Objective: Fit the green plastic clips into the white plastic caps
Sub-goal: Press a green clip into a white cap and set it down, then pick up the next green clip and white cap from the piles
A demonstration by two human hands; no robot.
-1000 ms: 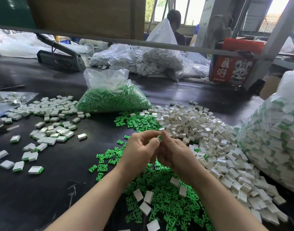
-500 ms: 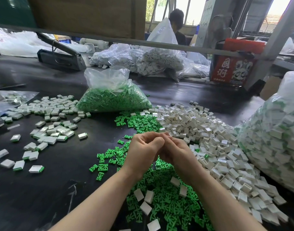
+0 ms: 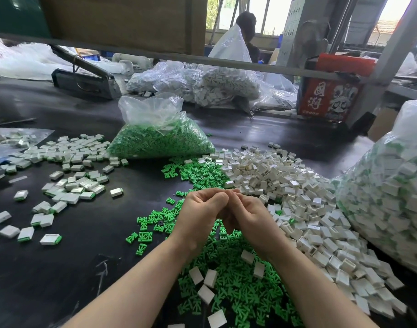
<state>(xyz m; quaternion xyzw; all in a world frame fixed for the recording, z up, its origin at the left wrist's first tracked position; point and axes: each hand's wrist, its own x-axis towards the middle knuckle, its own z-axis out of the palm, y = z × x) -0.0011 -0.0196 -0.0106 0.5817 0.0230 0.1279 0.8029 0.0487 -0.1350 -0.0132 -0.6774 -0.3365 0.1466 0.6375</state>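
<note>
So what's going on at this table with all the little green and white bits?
A person is pressing small green plastic clips into square white plastic caps. Right now the left hand and right hand are brought together above the green pile, fingers curled; whatever piece they hold is hidden. Finished white-and-green pieces lie scattered on the left of the black table. A clear bag of spare green clips sits behind.

Both forearms are bare to the frame's edge, no sleeves showing. The left hand [image 3: 200, 214] and right hand [image 3: 252, 218] wear no gloves or rings.
</note>
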